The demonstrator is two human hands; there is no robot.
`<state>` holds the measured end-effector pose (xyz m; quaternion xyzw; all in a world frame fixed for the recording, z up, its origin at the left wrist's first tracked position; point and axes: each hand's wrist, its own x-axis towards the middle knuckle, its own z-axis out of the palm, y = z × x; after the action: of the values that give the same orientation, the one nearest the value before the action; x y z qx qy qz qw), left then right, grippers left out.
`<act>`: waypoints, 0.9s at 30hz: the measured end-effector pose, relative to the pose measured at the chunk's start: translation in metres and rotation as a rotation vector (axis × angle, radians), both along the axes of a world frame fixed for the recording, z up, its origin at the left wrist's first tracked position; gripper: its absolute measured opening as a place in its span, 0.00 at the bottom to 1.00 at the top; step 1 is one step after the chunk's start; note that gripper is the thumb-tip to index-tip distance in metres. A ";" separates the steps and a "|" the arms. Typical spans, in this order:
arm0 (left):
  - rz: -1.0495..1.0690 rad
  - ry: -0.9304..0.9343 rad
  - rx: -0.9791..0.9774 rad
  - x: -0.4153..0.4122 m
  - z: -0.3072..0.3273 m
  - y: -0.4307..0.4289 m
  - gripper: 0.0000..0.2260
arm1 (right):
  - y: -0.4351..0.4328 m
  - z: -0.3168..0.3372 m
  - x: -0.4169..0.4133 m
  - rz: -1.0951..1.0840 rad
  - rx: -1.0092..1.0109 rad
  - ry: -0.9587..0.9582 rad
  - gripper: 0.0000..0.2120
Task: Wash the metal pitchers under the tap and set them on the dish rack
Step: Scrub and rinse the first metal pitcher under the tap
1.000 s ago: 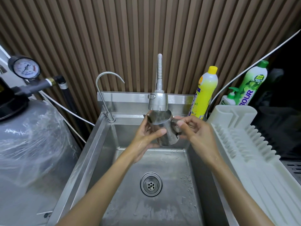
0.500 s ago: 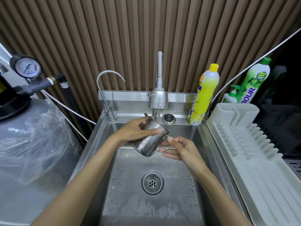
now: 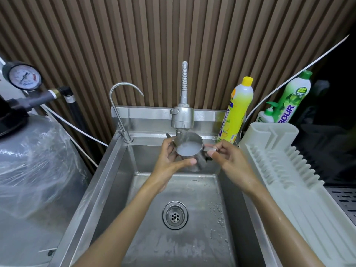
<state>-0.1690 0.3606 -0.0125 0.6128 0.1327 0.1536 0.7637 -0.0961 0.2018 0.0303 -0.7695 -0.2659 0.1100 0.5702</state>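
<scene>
A small metal pitcher (image 3: pixel 189 146) stands upright under the spray tap (image 3: pixel 182 117), and running water fills it with cloudy water. My left hand (image 3: pixel 171 160) cups its body from the left and below, thumb across the front. My right hand (image 3: pixel 229 158) pinches the handle on the pitcher's right side. Both hands hover above the back of the steel sink (image 3: pixel 115 170). To the right lies the white dish rack (image 3: pixel 285 170), with nothing on it.
A thin gooseneck tap (image 3: pixel 119 105) rises at the sink's back left corner. A yellow soap bottle (image 3: pixel 236 110), a green bottle (image 3: pixel 292 97) and a small pump bottle (image 3: pixel 266 114) stand behind the rack. A plastic-wrapped tank (image 3: pixel 32 160) with a pressure gauge (image 3: pixel 24 77) fills the left. The drain (image 3: pixel 175 215) sits mid-basin.
The pitcher was tipped over low in the sink half a second ago. It has come back up upright under the running tap, and it is filling with water.
</scene>
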 end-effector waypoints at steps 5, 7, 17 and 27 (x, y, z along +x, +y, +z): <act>0.187 -0.126 0.106 0.005 0.006 -0.011 0.33 | 0.001 0.003 0.015 0.182 0.177 0.146 0.09; 0.221 -0.147 0.171 0.005 0.010 -0.008 0.33 | 0.006 -0.003 0.020 0.234 0.255 0.254 0.09; 0.295 -0.009 0.616 -0.010 0.023 0.005 0.33 | 0.031 -0.044 0.009 0.232 0.560 0.773 0.09; 0.414 0.197 0.269 -0.018 -0.008 -0.031 0.27 | 0.014 -0.020 0.007 -0.037 0.003 0.428 0.07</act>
<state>-0.1875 0.3299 -0.0201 0.6807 0.3073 0.2626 0.6109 -0.0889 0.2161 0.0103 -0.7326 -0.1247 0.2597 0.6167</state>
